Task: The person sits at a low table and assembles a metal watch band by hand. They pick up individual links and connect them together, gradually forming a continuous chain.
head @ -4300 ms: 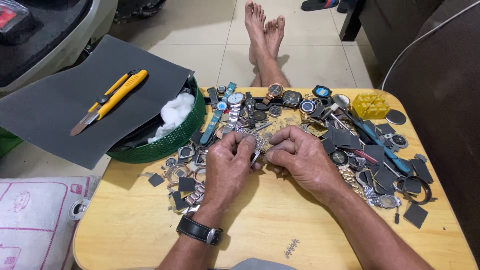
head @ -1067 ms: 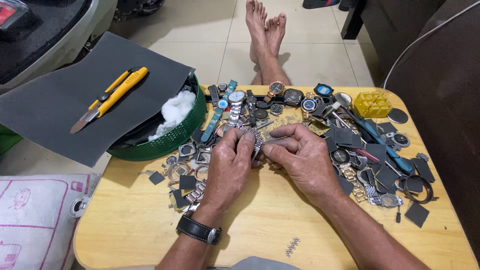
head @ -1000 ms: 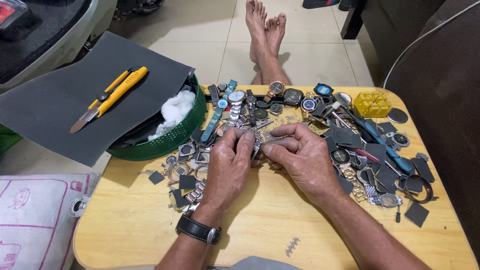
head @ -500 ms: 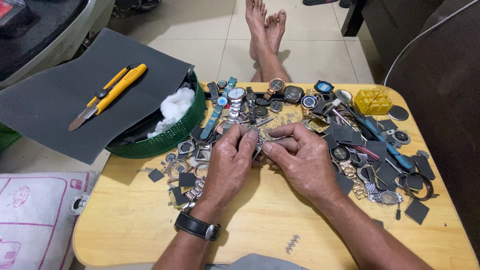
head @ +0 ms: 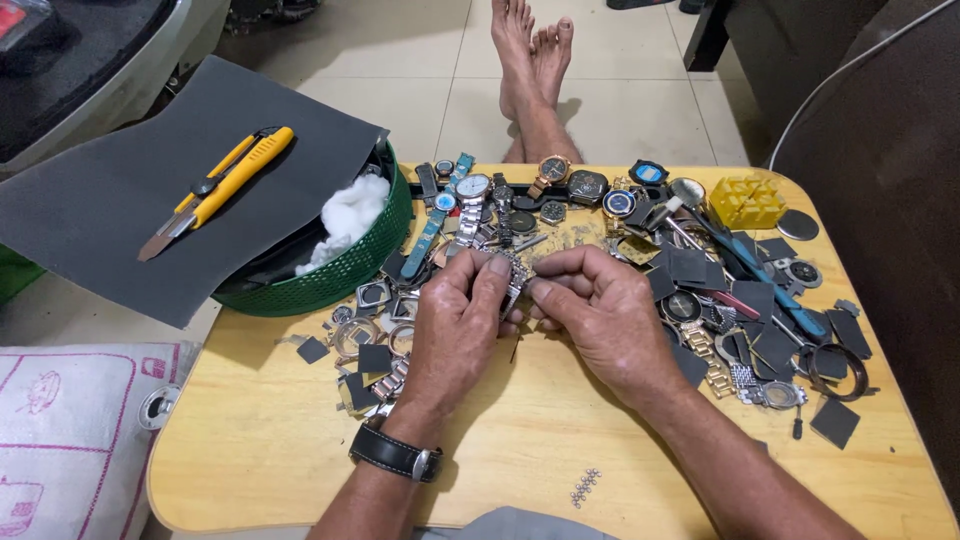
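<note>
Left hand and right hand meeting at frame centre, fingertips pinched on a silver metal link watch bracelet, mostly hidden between the fingers, over the light wooden surface, scattered watch parts behind, green plastic basket upper left.

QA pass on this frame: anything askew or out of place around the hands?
One oddity: a short strip of metal band links lies alone near the table's front edge, apart from the watch pile. Both hands, left hand and right hand, pinch a metal watch band.
</note>
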